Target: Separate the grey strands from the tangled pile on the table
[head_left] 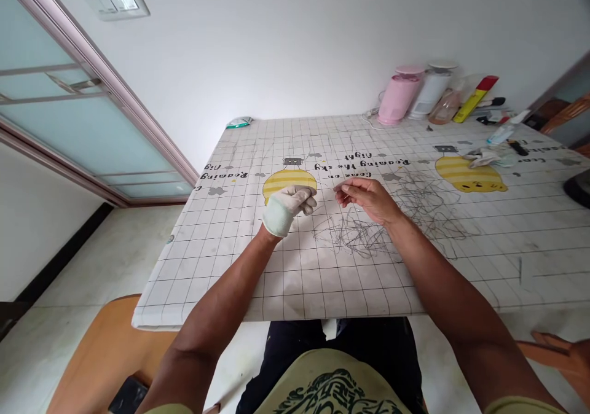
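Observation:
My left hand (294, 205) wears a white glove and is closed in a pinch above the tablecloth, over a printed yellow striped figure. Bare and also pinched, my right hand (364, 198) hovers a short way to its right, thumb against the fingers. Whatever either pinch holds is too thin to make out. Beneath and beside my right hand spreads a loose tangle of thin dark wire-like strands (364, 236), reaching to the right behind my forearm. Part of the tangle is hidden by that forearm.
A checked tablecloth (221, 279) covers the table. At the back right stand a pink cylinder (399, 97), a white cylinder (429, 93), a bottle (446, 105) and a yellow-red box (474, 101). A crumpled cloth-like item (495, 156) lies nearby. A phone (129, 395) rests on a wooden chair (87, 359).

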Demonstrator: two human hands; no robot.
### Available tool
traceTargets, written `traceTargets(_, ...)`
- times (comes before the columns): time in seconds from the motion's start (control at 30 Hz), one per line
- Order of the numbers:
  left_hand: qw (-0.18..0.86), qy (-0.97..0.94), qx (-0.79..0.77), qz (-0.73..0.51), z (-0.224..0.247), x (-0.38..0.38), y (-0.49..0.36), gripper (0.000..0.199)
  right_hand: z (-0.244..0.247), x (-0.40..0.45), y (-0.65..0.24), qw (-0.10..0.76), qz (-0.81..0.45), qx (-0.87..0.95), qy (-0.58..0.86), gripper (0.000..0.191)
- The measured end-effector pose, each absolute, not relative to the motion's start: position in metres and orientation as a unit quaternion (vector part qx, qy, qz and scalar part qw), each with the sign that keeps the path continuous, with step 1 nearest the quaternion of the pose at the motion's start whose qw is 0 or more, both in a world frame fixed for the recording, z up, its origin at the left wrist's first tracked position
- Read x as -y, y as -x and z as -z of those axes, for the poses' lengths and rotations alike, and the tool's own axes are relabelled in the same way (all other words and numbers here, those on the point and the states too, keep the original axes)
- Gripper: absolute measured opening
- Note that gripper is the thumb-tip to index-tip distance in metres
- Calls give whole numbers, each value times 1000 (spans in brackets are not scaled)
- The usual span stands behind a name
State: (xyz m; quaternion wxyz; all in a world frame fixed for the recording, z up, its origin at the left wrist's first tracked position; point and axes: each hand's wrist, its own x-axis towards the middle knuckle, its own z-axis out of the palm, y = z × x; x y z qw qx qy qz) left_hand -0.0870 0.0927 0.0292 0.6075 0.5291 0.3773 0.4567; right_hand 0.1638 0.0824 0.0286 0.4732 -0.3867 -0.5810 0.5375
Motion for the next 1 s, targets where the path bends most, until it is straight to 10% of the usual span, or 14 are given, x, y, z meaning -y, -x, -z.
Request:
traceTargets(0.7, 762, -468, -283, -347, -4, -75, 65, 51, -23, -63, -123, 504, -537, 595, 323, 23)
traceTargets(1.0, 558, -550, -451, -428, -38, -69, 77, 32, -43, -50, -129, 475, -312, 680, 464, 22)
